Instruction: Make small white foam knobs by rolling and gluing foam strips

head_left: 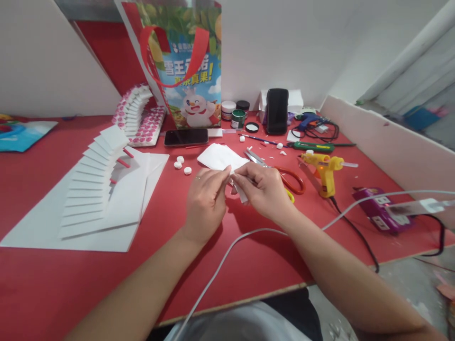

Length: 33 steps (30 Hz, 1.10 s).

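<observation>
My left hand [209,196] and my right hand [261,189] meet over the red table, thumbs and fingertips pinched together. Between them is a narrow strip of white paper [241,193], its free end hanging below my right fingers. Just behind my hands lies a white paper sheet [220,156]. Scissors [292,179] with orange handles lie beside my right hand, partly covered by it. Left of the sheet sit several small white rolls [187,170]. Further left, a curved white staircase model [88,180] with red posts stands on white board [106,241].
A yellow glue gun [322,170] rests at right near a purple box [377,208]. A white cable [249,232] crosses under my right forearm. At the back are a phone [186,137], paint jars [238,118], a gift bag [192,71] and a green-handled tool [313,146].
</observation>
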Tool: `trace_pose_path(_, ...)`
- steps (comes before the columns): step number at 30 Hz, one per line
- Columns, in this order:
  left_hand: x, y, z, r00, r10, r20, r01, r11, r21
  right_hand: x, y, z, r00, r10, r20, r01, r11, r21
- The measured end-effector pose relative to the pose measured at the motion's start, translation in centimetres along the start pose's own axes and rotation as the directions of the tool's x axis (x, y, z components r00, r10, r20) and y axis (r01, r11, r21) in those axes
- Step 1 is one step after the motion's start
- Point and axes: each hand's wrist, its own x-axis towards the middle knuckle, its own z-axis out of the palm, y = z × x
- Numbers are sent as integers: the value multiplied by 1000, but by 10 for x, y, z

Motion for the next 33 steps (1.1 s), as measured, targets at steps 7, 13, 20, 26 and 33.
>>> trace_pose_path(7,12,-11,-11,871,-395,291,486,775,-404,6,8,-9,990,-89,108,93,995,-34)
trace_pose_path(13,14,-12,-12,767,-465,443,639,614,-463,7,10,-9,985,-113,128,124,989,-77)
trace_pose_path(20,10,-13,-10,829,-428,361,550,740,-387,7,10,-4,995,-26,100,35,995,-96)
trace_pose_path(26,11,-14,-11,834,-444,328,539,782,-313,16,14,-9,906,353,235,-420,822,384)
trace_pose_path(33,14,-9,-13,813,-468,345,567,770,-292,14,15,-7,894,250,372,-390,843,371)
